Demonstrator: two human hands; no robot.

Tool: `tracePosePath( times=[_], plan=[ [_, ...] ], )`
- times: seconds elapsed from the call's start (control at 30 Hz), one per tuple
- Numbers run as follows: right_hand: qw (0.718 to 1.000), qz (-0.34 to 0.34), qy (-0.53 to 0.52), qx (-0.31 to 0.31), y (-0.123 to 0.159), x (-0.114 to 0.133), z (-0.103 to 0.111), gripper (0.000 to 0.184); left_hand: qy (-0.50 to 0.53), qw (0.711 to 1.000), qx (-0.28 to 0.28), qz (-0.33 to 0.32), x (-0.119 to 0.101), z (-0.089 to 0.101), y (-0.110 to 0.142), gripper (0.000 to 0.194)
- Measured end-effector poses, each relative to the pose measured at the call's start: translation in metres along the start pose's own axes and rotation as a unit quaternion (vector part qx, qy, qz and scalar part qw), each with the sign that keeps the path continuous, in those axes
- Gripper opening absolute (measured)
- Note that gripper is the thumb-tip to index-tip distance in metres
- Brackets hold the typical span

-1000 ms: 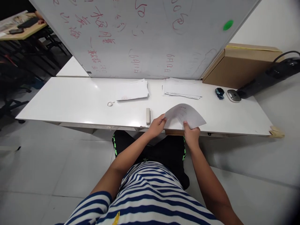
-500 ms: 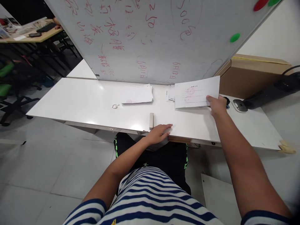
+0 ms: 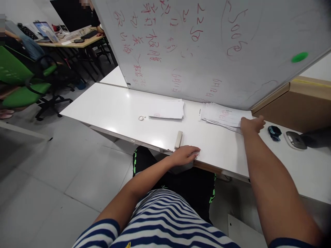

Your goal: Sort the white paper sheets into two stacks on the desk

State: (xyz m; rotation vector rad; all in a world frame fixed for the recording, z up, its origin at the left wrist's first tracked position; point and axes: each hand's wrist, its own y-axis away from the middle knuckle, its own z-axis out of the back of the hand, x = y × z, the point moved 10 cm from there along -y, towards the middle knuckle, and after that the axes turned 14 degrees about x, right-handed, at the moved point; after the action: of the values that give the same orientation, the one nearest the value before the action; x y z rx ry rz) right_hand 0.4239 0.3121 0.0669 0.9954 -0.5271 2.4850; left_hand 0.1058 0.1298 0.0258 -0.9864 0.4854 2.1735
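Note:
A loose stack of printed white papers point(image 3: 224, 115) lies flat against the foot of the whiteboard, the top sheet bearing a red stamp. At its right end is my right hand point(image 3: 252, 124), thumb by the paper's edge and the other fingers apart, pointing right. My left hand point(image 3: 184, 155) rests on the desk's front edge with its fingers stretched out, holding nothing. Just beyond it lies a small beige bar-shaped object point(image 3: 178, 140). Another stack of white papers point(image 3: 167, 109) sits to the left, with a small white ring-like item point(image 3: 141, 118) beside it.
The whiteboard point(image 3: 196, 62) with red writing rises along the back of the white desk point(image 3: 103, 106). At right are a dark wristwatch point(image 3: 274, 132), a grey computer mouse point(image 3: 296, 139) and a cardboard box point(image 3: 292, 105). A green chair point(image 3: 26, 89) and people at another table are at far left.
The sheet held up in my right hand has come down onto the right-hand stack, and the hand's fingers have opened. My left hand stays at the desk edge. The view has shifted left.

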Motion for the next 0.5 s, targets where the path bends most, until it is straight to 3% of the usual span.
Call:
tracePosePath(
  times=[0.1,0.2,0.3,0.37,0.43,0.5],
  plan=[
    [0.998,-0.042,0.042,-0.019,0.028,-0.004,-0.010,0.080,-0.003,1.000,-0.002,-0.011,0.002,-0.002,-0.001,0.036],
    [0.992,0.067,0.087,0.061,0.070,0.028,-0.047,0.072,0.013,1.000,-0.002,-0.015,0.001,-0.002,-0.002,0.036],
    [0.976,0.123,0.131,0.125,0.117,0.051,-0.082,0.066,0.131,0.991,0.025,0.000,-0.006,0.004,0.004,0.036],
    [0.961,0.168,0.161,0.148,0.141,0.066,-0.097,0.062,0.280,0.955,0.099,-0.017,-0.025,0.006,0.014,0.036],
    [0.947,0.214,0.183,0.158,0.156,0.079,-0.105,0.057,0.380,0.903,0.183,-0.078,-0.055,0.017,0.028,0.042],
    [0.941,0.232,0.192,0.156,0.161,0.084,-0.106,0.053,0.406,0.892,0.161,-0.113,-0.062,0.051,0.035,0.046]
  ],
)
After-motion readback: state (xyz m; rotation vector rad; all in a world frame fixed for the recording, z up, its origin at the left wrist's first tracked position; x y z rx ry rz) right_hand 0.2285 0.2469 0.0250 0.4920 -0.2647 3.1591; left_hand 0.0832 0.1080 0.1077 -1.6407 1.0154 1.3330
